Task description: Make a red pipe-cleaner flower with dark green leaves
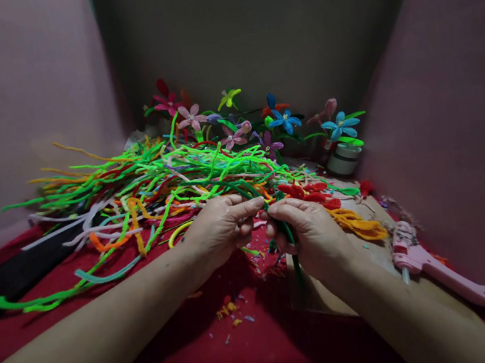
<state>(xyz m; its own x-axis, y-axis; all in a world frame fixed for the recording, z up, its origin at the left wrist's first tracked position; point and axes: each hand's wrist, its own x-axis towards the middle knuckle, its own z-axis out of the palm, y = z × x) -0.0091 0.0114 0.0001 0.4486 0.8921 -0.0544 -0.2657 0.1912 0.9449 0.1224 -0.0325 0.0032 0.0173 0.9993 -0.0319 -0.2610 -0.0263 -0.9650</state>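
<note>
My left hand and my right hand meet over a red cloth. Both pinch a dark green pipe cleaner stem. The stem runs down through my right fist, and my left thumb and fingers press its upper end. A red pipe-cleaner flower lies just behind my right hand; I cannot tell whether it is joined to the stem. A big heap of loose pipe cleaners, mostly bright green, spreads behind my left hand.
Several finished pipe-cleaner flowers stand at the back by a small white jar. A pink glue gun lies at the right on brown cardboard. Orange pipe cleaners and small clippings lie nearby. Pink walls close both sides.
</note>
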